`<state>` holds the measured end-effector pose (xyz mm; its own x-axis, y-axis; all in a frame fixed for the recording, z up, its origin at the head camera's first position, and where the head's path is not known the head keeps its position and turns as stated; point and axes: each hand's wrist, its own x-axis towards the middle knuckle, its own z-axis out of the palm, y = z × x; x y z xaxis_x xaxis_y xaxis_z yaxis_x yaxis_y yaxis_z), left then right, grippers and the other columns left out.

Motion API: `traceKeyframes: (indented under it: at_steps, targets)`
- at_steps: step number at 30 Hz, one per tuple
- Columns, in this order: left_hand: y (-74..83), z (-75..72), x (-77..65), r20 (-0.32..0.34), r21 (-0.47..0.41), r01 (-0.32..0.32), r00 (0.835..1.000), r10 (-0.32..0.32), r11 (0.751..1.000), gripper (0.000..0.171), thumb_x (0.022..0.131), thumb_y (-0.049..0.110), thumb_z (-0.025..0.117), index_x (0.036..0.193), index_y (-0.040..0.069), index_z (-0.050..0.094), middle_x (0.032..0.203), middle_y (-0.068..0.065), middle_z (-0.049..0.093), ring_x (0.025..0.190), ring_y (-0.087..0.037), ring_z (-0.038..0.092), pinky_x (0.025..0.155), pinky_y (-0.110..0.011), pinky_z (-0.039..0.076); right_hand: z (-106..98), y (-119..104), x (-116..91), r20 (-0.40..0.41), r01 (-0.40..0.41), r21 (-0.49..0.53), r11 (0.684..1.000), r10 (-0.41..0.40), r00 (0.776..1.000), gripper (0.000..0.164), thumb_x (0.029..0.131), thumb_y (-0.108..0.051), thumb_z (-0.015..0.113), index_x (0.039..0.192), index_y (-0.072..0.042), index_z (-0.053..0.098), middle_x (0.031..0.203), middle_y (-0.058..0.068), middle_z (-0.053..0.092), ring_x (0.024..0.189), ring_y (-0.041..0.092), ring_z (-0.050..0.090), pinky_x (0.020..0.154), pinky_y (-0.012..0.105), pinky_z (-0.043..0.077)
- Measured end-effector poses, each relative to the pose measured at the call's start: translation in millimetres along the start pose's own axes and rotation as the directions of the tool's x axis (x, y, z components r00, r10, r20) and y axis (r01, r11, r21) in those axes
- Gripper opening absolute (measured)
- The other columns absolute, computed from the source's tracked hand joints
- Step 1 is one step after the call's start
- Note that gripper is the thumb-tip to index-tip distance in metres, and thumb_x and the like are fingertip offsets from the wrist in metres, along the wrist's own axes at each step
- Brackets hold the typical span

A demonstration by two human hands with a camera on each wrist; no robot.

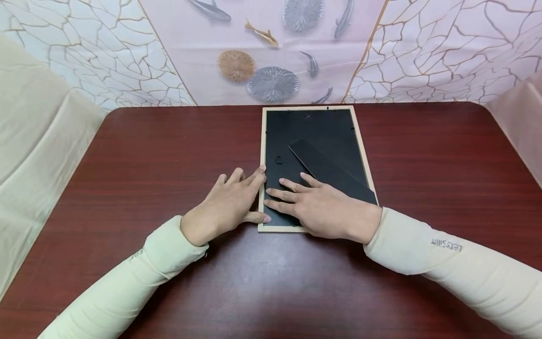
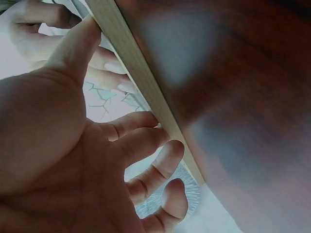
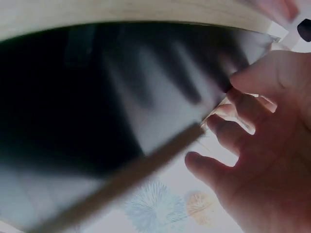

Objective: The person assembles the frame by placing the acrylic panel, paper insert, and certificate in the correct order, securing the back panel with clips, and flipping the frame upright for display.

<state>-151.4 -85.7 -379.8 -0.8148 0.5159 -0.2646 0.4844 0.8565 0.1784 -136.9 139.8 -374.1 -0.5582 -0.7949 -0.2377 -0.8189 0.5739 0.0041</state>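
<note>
A picture frame (image 1: 296, 108) with a pale wooden rim lies back side up on the table. Its black backing board (image 1: 315, 127) carries a flat black easel stand (image 1: 323, 165) set at a slant. My left hand (image 1: 226, 202) is at the rim's left side, thumb on the lower left corner and fingertips along the edge; the left wrist view shows them against the wooden side (image 2: 141, 73). Over the lower part of the backing, my right hand (image 1: 322, 207) rests with fingers spread, fingertips towards the left rim. That palm covers part of the near rim.
The dark red wooden table (image 1: 169, 150) extends on both sides of the frame. Behind its far edge hangs a patterned cloth (image 1: 271, 47) with fish and round shapes. Plain pale cloth (image 1: 34, 141) drapes down at the left side.
</note>
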Motion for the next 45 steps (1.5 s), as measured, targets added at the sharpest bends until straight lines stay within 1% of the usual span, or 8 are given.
traceKeyframes:
  at_steps: [3, 6, 12, 20, 26, 32, 39, 45]
  targets:
    - [-1.4, 2.2, -0.9, 0.006, -0.032, 0.0, 1.0, 0.0, 0.999, 0.094, 0.088, 0.06, 0.077, 0.16, 0.013, 0.039, 0.176, -0.001, 0.023, 0.138, -0.03, 0.044, 0.109, -0.056, 0.039, -2.4, 1.9, -1.9, -0.002, 0.013, 0.003, 1.0, -0.013, 1.0, 0.074, 0.097, -0.021, 0.072, 0.163, -0.022, 0.04, 0.172, 0.002, 0.034, 0.159, 0.032, 0.031, 0.124, 0.063, 0.03]
    - [-2.1, 5.0, -2.6, 0.005, -0.066, 0.001, 1.0, -0.001, 0.998, 0.099, 0.088, 0.061, 0.076, 0.164, 0.012, 0.034, 0.176, -0.001, 0.021, 0.143, -0.03, 0.04, 0.111, -0.056, 0.037, -10.4, 10.4, -7.6, -0.073, 0.03, 0.024, 0.999, -0.028, 0.997, 0.075, 0.097, -0.017, 0.069, 0.164, -0.024, 0.038, 0.171, 0.003, 0.035, 0.157, 0.033, 0.036, 0.122, 0.063, 0.032]
    - [1.0, 12.4, -9.1, -0.06, -0.098, -0.008, 0.998, 0.002, 0.995, 0.103, 0.085, 0.067, 0.075, 0.163, 0.012, 0.035, 0.175, -0.007, 0.022, 0.142, -0.036, 0.043, 0.102, -0.055, 0.042, -25.1, 63.2, -14.4, -0.226, -0.046, 0.101, 0.994, 0.068, 0.972, 0.064, 0.103, -0.016, 0.061, 0.163, -0.022, 0.04, 0.169, 0.01, 0.039, 0.15, 0.04, 0.044, 0.119, 0.062, 0.037]
    - [23.2, 20.5, -14.5, -0.103, -0.151, -0.032, 0.995, 0.016, 0.988, 0.103, 0.082, 0.068, 0.078, 0.163, 0.022, 0.034, 0.175, -0.01, 0.022, 0.135, -0.043, 0.049, 0.097, -0.061, 0.046, -9.8, 154.2, -4.3, -0.099, -0.261, 0.214, 0.941, 0.287, 0.953, 0.06, 0.113, -0.039, 0.044, 0.168, -0.025, 0.025, 0.177, 0.014, 0.013, 0.158, 0.05, 0.019, 0.122, 0.069, 0.025]
    - [35.7, 25.3, -21.2, -0.149, -0.124, -0.074, 0.987, 0.055, 0.989, 0.093, 0.086, 0.062, 0.078, 0.162, 0.026, 0.039, 0.176, -0.006, 0.022, 0.128, -0.042, 0.052, 0.087, -0.055, 0.047, 3.0, 195.0, 7.3, 0.004, -0.346, 0.271, 0.898, 0.358, 0.934, 0.063, 0.114, -0.042, 0.038, 0.169, -0.018, 0.019, 0.176, 0.021, 0.002, 0.16, 0.05, 0.006, 0.122, 0.07, 0.022]
    - [37.9, 25.3, -23.9, -0.164, -0.074, -0.11, 0.982, 0.097, 0.991, 0.084, 0.09, 0.056, 0.077, 0.161, 0.028, 0.042, 0.176, -0.004, 0.023, 0.123, -0.044, 0.056, 0.083, -0.055, 0.049, 8.0, 211.7, 21.4, 0.056, -0.392, 0.281, 0.876, 0.393, 0.918, 0.063, 0.115, -0.043, 0.033, 0.17, -0.021, 0.013, 0.176, 0.02, -0.001, 0.16, 0.051, 0.005, 0.121, 0.071, 0.021]
    - [36.8, 22.7, -19.4, -0.222, -0.043, -0.171, 0.962, 0.158, 0.984, 0.076, 0.091, 0.042, 0.081, 0.158, 0.027, 0.048, 0.174, -0.008, 0.027, 0.11, -0.046, 0.063, 0.08, -0.056, 0.057, 4.7, 211.1, 32.2, 0.066, -0.386, 0.229, 0.894, 0.382, 0.922, 0.059, 0.115, -0.036, 0.031, 0.17, -0.026, 0.011, 0.176, 0.021, 0.004, 0.158, 0.054, 0.013, 0.122, 0.071, 0.019]
    - [29.9, 22.7, -23.0, -0.237, -0.143, -0.219, 0.954, 0.181, 0.965, 0.068, 0.092, 0.026, 0.082, 0.154, 0.025, 0.053, 0.174, -0.006, 0.028, 0.109, -0.05, 0.062, 0.083, -0.055, 0.06, 3.3, 206.7, 33.9, 0.061, -0.385, 0.211, 0.898, 0.382, 0.922, 0.059, 0.115, -0.031, 0.036, 0.17, -0.025, 0.016, 0.176, 0.02, 0.01, 0.156, 0.055, 0.018, 0.122, 0.071, 0.02]
